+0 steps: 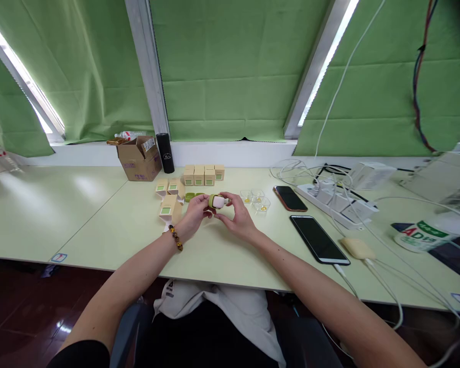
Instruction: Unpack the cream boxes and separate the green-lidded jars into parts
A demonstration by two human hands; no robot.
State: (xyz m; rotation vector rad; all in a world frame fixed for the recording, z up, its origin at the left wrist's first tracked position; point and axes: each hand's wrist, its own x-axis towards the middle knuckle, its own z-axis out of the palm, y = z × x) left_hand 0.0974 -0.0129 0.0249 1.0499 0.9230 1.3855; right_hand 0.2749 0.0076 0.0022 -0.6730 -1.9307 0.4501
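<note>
Hands meet at the middle of the frame, just above the pale green table (99,225). The left hand (193,214), with a bead bracelet (175,238) on its wrist, curls its fingers around a small white jar with a green lid (216,201); the right hand (235,217) pinches the jar's other end between thumb and fingertips. Both hands are closed on the jar, which is held clear of the table.

Just left of the hands lie several small tan boxes with green labels (169,204), some tipped over, and a neat row of the same boxes (203,175) stands behind them. A green lid (191,196) rests on the table between the boxes and the hands. Just right of the hands sit small clear cups (256,199) with something yellow inside.

Further right lie two phones (318,238), one of them plugged into a white cable, then a white power strip (337,202) in a tangle of cords. At upper left of the table stand an open cardboard box (138,160) and, just beside it, a black cylinder (164,152). Green blinds (230,71) fill the top of the frame.
</note>
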